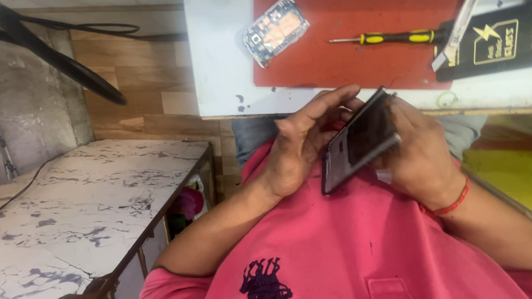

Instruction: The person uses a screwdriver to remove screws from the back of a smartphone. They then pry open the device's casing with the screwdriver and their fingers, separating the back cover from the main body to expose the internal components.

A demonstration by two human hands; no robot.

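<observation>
Phone [358, 139] sits between both our hands, just above the chest of our pink shirt [360, 253], tilted with its dark glass turned up and toward the left. Our left hand [303, 145] cups its lower end, palm against the edge, while the long fingers [331, 101] stretch over the top of the glass toward one o'clock. Our right hand [418, 151] wraps the back and far side, curled close around the body, so we grip the phone from both sides. A red thread band [452, 204] circles the right wrist at five o'clock from the phone.

Out past the hands, at twelve o'clock, lies a red mat [348, 45] on a white bench [221, 60]. On the mat, at eleven o'clock, rests a bare circuit board [275, 31]; at one o'clock, a screwdriver [394, 37] with a yellow and black handle. Beside it, at two o'clock, we see a black box [516, 37]. Far off at nine o'clock stands a marble-patterned table [53, 230].
</observation>
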